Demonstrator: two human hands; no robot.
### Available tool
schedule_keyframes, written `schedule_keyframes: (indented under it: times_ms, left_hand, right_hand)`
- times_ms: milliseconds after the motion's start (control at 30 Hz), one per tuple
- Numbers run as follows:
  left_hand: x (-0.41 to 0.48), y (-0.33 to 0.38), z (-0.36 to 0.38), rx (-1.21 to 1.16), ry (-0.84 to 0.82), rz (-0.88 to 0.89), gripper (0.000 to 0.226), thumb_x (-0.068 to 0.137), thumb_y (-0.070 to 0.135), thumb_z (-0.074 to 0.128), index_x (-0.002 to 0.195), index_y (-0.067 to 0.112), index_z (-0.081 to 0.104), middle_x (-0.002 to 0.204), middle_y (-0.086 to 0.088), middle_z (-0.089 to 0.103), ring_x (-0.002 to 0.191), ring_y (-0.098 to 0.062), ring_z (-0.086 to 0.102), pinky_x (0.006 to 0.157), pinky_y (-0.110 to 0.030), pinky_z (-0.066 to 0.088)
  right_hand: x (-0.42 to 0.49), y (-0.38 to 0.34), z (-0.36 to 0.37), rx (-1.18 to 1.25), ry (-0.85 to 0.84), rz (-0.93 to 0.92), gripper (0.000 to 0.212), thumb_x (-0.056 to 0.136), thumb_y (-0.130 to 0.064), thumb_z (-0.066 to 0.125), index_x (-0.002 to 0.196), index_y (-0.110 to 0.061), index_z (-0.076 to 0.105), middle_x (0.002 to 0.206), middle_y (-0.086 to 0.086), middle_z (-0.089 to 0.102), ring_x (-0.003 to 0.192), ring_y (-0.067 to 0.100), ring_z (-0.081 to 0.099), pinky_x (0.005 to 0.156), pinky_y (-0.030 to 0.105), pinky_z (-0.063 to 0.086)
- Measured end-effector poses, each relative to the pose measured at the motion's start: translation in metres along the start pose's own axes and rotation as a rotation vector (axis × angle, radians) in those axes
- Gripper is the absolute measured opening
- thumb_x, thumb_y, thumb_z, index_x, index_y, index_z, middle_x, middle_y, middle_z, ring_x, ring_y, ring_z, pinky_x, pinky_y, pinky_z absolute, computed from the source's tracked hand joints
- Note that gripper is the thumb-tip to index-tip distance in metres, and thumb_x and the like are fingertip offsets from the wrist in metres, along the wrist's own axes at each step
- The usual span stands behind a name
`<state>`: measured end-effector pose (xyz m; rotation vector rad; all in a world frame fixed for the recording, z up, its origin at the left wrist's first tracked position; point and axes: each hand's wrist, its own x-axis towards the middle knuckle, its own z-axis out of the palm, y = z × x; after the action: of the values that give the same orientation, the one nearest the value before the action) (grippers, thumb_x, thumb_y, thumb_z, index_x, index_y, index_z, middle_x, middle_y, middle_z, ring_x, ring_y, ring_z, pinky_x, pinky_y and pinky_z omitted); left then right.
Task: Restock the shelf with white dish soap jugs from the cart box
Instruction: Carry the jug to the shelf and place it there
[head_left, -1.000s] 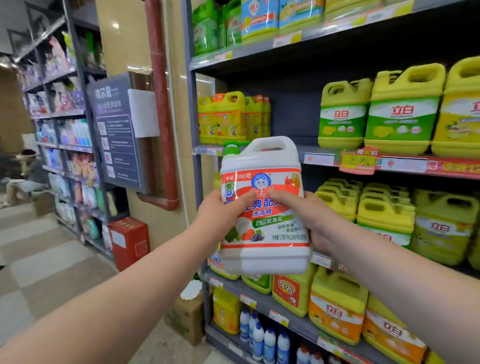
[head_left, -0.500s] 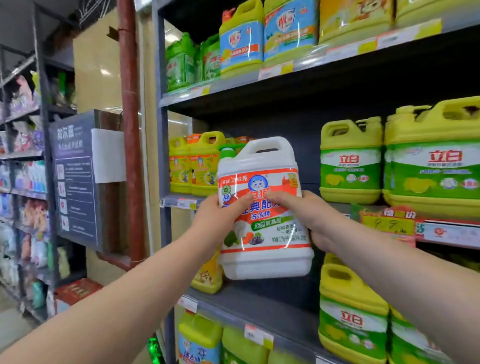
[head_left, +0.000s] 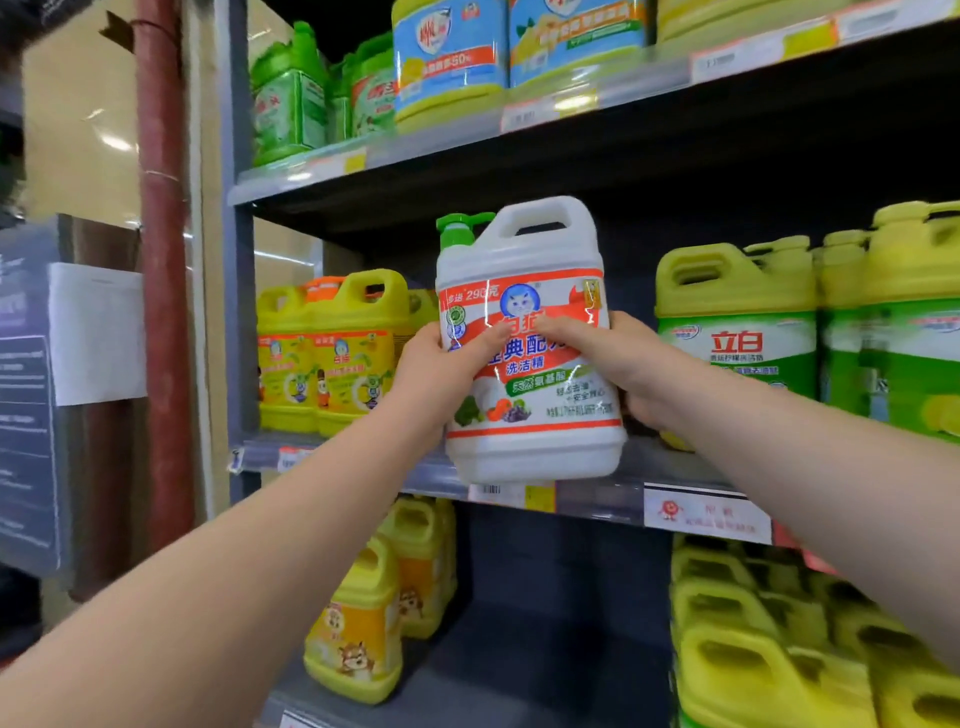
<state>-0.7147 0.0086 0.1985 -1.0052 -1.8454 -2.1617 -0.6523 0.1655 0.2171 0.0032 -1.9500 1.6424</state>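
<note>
**Grip:** the white jug (head_left: 524, 260) is being held w/ both hands. The left hand (head_left: 441, 374) is being wrapped round its left side, thumb across the label. The right hand (head_left: 613, 358) is being curled round its right side, fingers lying over the label's red band. The jug is being kept upright, w/ the green pump (head_left: 457, 228) to the left, the handle on top and the label facing the camera.

**Change vs. 1 s ago:** the jug is being lifted. Its base, then level w/ the tier below, is now being brought to the front lip of the middle shelf (head_left: 660, 467). It is being positioned in front of the dark gap btwn the yellow jugs (head_left: 337, 353) on the left and the green-labelled jugs (head_left: 737, 332) on the right. The hold is being kept as it was, w/ the same hand positions. Whether the base is already being rested on the lip, or only being held before it, cannot be told.

**Meaning for the task:** the carry is judged to be nearly over and placement is being started. The gap appears wide enough, so a push straight back is probably being called for. Care is being required that the pump is not knocked against the yellow jugs and that the base clears the price strip (head_left: 514, 493).
</note>
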Motion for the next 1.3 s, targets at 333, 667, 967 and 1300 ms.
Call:
schedule_keyframes:
  times_ms: [333, 667, 967, 1300]
  left_hand:
    - [0.101, -0.052, -0.008, -0.017, -0.134, 0.068, 0.044, 0.081, 0.026, 0.072, 0.121, 0.016, 0.056, 0.111, -0.003, 0.069, 0.095, -0.017, 0.069, 0.076, -0.032, 0.058]
    - [0.158, -0.103, -0.003, -0.107, -0.227, -0.007, 0.044, 0.078, 0.020, 0.075, 0.117, 0.018, 0.057, 0.109, -0.002, 0.070, 0.091, -0.015, 0.069, 0.068, -0.027, 0.058]
    - [0.182, -0.124, 0.002, -0.049, -0.245, -0.005, 0.060, 0.081, 0.020, 0.073, 0.133, 0.017, 0.044, 0.123, -0.007, 0.063, 0.109, -0.024, 0.063, 0.094, -0.046, 0.052]
    - [0.193, -0.131, 0.003, 0.061, -0.173, 0.009, 0.060, 0.081, 0.023, 0.073, 0.133, 0.021, 0.043, 0.123, -0.001, 0.061, 0.101, -0.015, 0.061, 0.080, -0.032, 0.053]
  right_hand:
    - [0.082, 0.034, 0.006, -0.117, 0.107, -0.050, 0.061, 0.069, -0.032, 0.081, 0.122, -0.016, 0.056, 0.105, 0.007, 0.073, 0.089, 0.023, 0.073, 0.081, 0.043, 0.059]
    - [0.126, 0.067, 0.003, -0.206, 0.120, -0.012, 0.048, 0.074, -0.026, 0.079, 0.117, -0.020, 0.060, 0.106, 0.004, 0.074, 0.090, 0.018, 0.072, 0.073, 0.033, 0.058]
    - [0.152, 0.079, -0.002, -0.318, 0.118, 0.139, 0.055, 0.075, -0.043, 0.076, 0.119, -0.035, 0.044, 0.104, -0.006, 0.069, 0.089, 0.013, 0.067, 0.060, 0.034, 0.050]
    - [0.160, 0.079, 0.006, -0.400, 0.146, 0.179, 0.073, 0.074, -0.043, 0.077, 0.133, -0.027, 0.038, 0.114, 0.000, 0.065, 0.095, 0.020, 0.063, 0.069, 0.046, 0.050]
